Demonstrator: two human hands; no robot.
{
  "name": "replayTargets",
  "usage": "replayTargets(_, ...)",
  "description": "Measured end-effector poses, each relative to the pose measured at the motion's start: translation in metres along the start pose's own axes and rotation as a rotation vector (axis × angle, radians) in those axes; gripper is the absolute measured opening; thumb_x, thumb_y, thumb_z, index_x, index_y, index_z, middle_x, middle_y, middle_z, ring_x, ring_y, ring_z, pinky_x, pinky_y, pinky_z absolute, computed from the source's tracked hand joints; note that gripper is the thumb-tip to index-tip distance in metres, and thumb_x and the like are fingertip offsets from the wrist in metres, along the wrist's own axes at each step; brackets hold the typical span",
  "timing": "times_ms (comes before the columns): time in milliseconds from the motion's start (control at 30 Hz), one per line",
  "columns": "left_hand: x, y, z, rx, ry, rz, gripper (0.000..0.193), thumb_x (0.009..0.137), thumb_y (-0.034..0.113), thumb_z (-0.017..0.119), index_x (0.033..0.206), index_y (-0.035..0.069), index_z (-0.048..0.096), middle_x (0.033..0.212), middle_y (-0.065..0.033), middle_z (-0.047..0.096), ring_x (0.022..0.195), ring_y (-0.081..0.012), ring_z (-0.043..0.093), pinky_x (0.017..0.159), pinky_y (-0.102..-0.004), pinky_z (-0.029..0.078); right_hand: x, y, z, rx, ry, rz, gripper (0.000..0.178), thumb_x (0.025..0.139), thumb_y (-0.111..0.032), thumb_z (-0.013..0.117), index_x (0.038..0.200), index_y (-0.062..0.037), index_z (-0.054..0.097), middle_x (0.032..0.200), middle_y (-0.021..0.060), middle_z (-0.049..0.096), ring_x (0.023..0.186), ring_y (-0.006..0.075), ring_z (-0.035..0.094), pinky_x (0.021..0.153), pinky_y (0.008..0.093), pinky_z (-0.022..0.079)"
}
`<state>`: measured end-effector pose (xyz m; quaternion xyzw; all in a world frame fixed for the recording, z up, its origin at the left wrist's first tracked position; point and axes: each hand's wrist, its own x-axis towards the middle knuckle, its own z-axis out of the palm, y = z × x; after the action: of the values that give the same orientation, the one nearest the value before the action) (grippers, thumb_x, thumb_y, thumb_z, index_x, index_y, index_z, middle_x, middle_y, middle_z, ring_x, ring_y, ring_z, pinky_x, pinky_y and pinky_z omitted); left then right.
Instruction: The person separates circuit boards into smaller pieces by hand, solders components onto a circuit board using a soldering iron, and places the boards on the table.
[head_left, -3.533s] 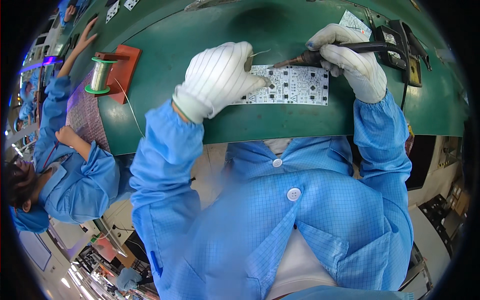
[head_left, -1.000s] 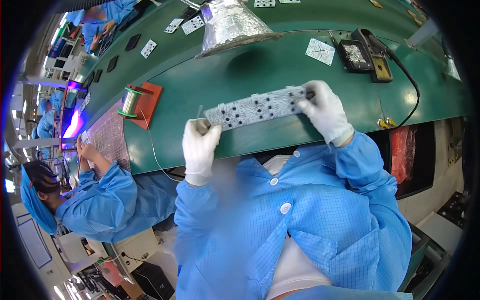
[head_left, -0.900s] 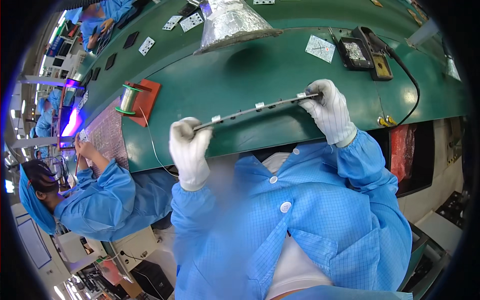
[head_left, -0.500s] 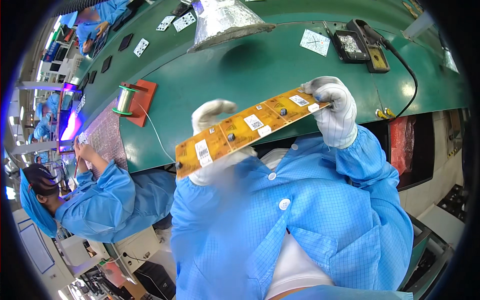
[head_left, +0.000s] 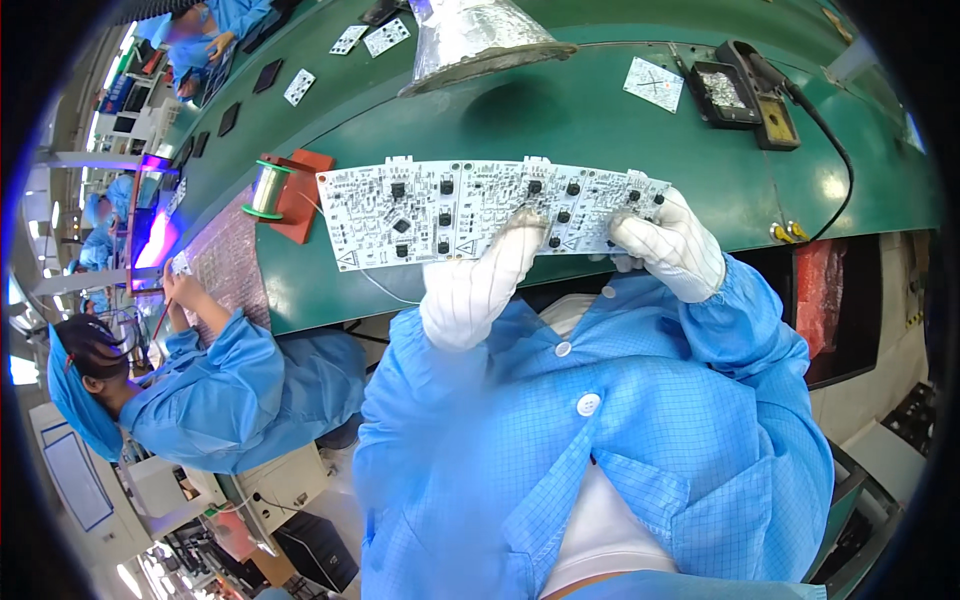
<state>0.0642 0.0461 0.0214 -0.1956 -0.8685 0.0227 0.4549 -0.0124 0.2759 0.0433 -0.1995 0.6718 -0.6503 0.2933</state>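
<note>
A long circuit board panel (head_left: 425, 215) is held up in front of me above the near edge of the green bench. Its white face, dotted with small black components and connectors, is toward me. My left hand (head_left: 487, 275), in a white striped glove, grips the lower edge near the middle, thumb on the face and fingers hidden behind. At the panel's right end my right hand (head_left: 672, 245), gloved the same way, pinches the lower corner with its thumb in front.
Solder wire on a spool (head_left: 267, 190) stands on a red holder at left. A metal fume hood (head_left: 485, 45) hangs over the green bench (head_left: 560, 120). At back right lie a white board (head_left: 653, 85) and a soldering iron stand (head_left: 765, 105). A co-worker (head_left: 200, 390) sits at left.
The panel has been flipped from its yellow-brown side to its white component side and levelled. My left hand has shifted from the left end to the lower middle edge.
</note>
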Motion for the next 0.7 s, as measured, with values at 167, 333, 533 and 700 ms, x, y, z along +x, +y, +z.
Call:
replayTargets(167, 0.013, 0.013, 0.006, -0.204, -0.067, -0.248, 0.027, 0.087, 0.020, 0.066, 0.113, 0.014, 0.065, 0.085, 0.0047, 0.060, 0.067, -0.0110, 0.055, 0.060, -0.0301, 0.048, 0.003, -0.001, 0.019, -0.078, 0.152, -0.041, 0.028, 0.089, -0.022, 0.059, 0.108, -0.0018, 0.063, 0.086, 0.0061, 0.064, 0.064, 0.0082, 0.056, 0.055, 0.0230, 0.047)
replayTargets(333, 0.027, 0.014, 0.009, -0.262, 0.017, -0.330, 0.044, 0.075, 0.001, 0.071, 0.119, 0.002, 0.060, 0.079, -0.0095, 0.063, 0.066, -0.0235, 0.063, 0.061, -0.0347, 0.051, 0.006, -0.007, 0.032, -0.385, 0.361, -0.398, 0.027, 0.088, -0.023, 0.062, 0.102, -0.0004, 0.066, 0.084, 0.0065, 0.065, 0.065, 0.0092, 0.057, 0.054, 0.0220, 0.047)
replayTargets(533, 0.009, -0.003, -0.004, -0.256, -0.137, -0.259, 0.075, 0.057, -0.007, 0.071, 0.130, 0.002, 0.052, 0.121, -0.0142, 0.061, 0.107, -0.0306, 0.063, 0.096, -0.0422, 0.046, 0.005, -0.010, 0.012, 0.190, 0.161, 0.060, 0.032, 0.092, -0.030, 0.057, 0.106, -0.0015, 0.060, 0.086, 0.0070, 0.064, 0.067, 0.0095, 0.056, 0.056, 0.0226, 0.046)
replayTargets(700, 0.007, 0.002, 0.000, -0.503, -0.062, -0.361, 0.080, 0.057, -0.013, 0.072, 0.133, 0.004, 0.051, 0.118, -0.0162, 0.062, 0.105, -0.0346, 0.062, 0.096, -0.0419, 0.045, 0.006, -0.002, 0.012, 0.186, 0.191, 0.087, 0.032, 0.091, -0.029, 0.059, 0.107, -0.0015, 0.059, 0.087, 0.0068, 0.064, 0.069, 0.0099, 0.056, 0.057, 0.0226, 0.046)
